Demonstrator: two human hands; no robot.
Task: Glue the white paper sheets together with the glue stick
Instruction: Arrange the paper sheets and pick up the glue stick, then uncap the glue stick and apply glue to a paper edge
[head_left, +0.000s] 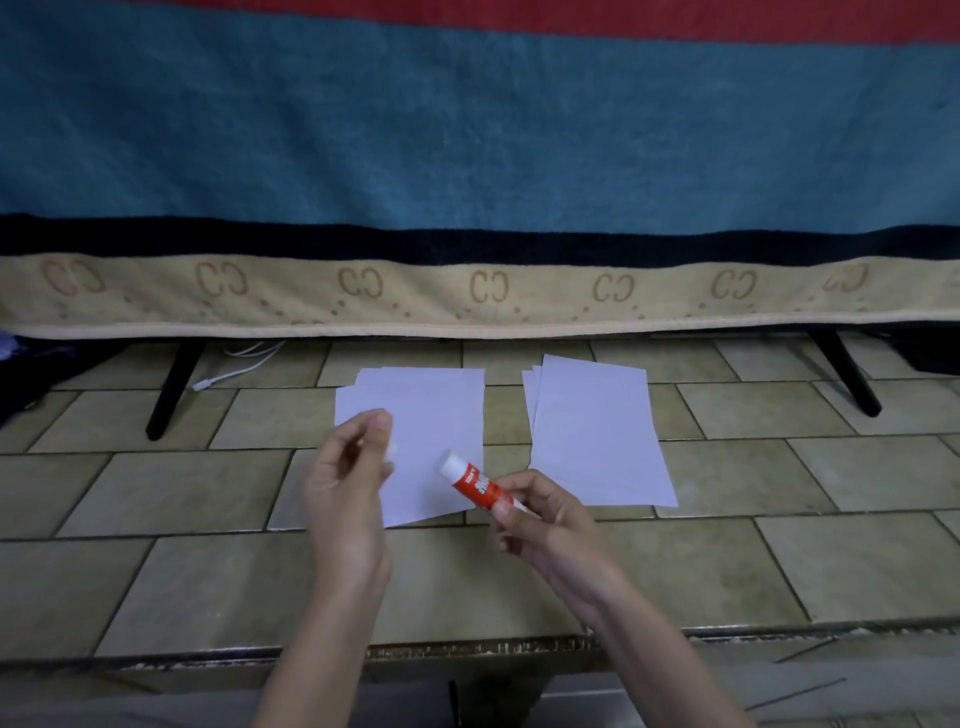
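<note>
Right hand (540, 525) grips the glue stick (475, 483) at centre frame; left hand (345, 467) pinches its cap (390, 450) above 2 paper stacks (597, 436).

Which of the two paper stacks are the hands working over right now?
The left stack: the left hand and the glue stick in the right hand overlap it. The right stack lies apart, uncovered.

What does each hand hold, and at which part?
The right hand pinches the glue stick at its bottom end. The left hand holds a small white object, probably the cap, between its fingers.
</note>
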